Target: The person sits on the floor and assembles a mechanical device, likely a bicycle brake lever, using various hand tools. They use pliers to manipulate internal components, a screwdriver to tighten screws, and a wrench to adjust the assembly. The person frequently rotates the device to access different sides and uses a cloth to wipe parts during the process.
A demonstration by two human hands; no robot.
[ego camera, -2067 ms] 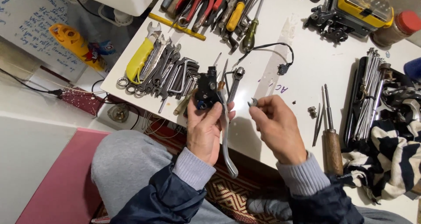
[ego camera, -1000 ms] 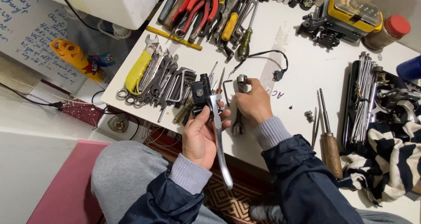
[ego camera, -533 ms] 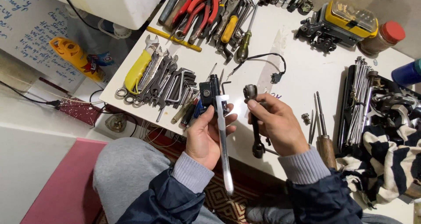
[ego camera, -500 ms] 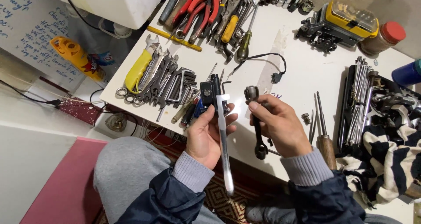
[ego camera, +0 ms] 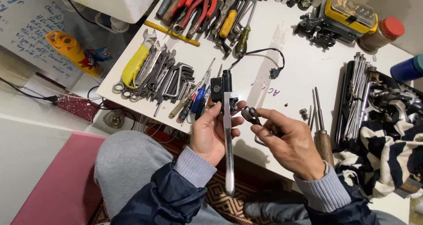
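My left hand grips a black lever assembly with a long silver handle; the black housing points away from me and the silver lever hangs down over my lap. My right hand holds a small dark metal tool with a rounded head. That head sits just right of the lever's pivot, almost touching it. Both hands hover over the near edge of the white table.
Spanners and hex keys lie left, pliers and screwdrivers at the back. A black cable lies mid-table. A wooden-handled tool, thin steel rods and a striped cloth sit right. A yellow case stands far right.
My right hand picked the dark tool off the table, held it upright, then drew it closer and turned its head toward the lever. The left hand kept its grip.
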